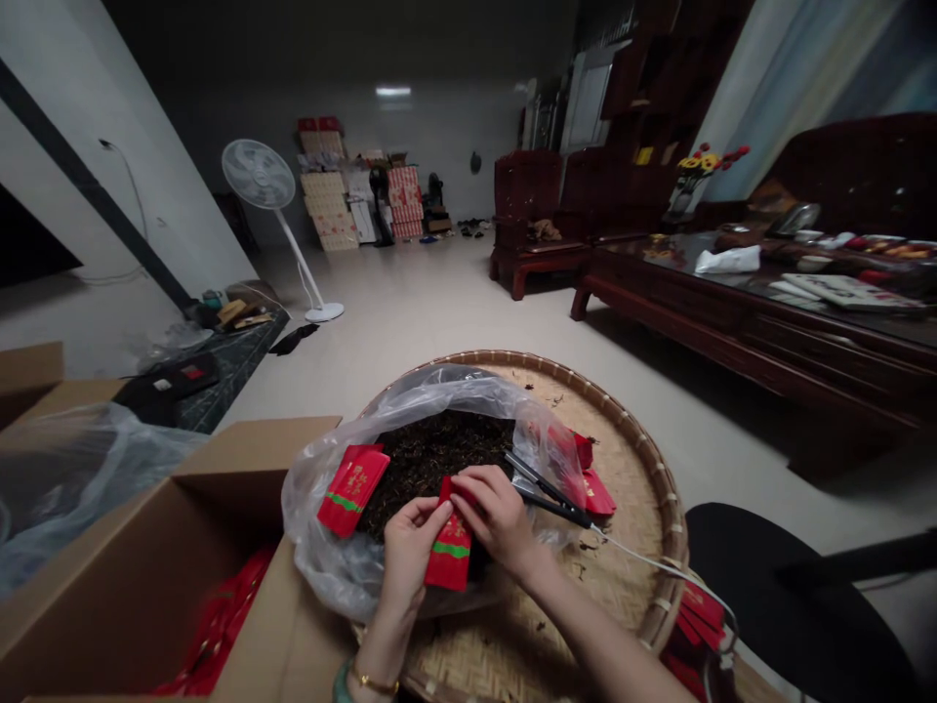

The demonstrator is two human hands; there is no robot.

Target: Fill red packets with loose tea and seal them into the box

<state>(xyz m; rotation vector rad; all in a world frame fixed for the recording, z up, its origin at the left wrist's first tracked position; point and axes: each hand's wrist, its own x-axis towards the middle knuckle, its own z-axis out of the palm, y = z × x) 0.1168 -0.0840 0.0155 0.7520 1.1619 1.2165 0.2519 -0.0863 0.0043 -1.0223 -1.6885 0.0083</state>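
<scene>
Both hands meet at a small red packet with a green stripe and gold characters, held upright over loose dark tea leaves. My left hand pinches its upper left edge between thumb and fingers. My right hand grips the top, fingers bent over the opening. The leaves fill a clear plastic bag on a round woven bamboo tray. A stack of similar red packets lies on the leaves at the left. Beside my right hand rests a black tong-like sealer with a white cord.
At the left stands an open cardboard box with red packets inside. More red packets lie beyond the tray's right edge. A black round base, a dark wooden table and a white fan stand around.
</scene>
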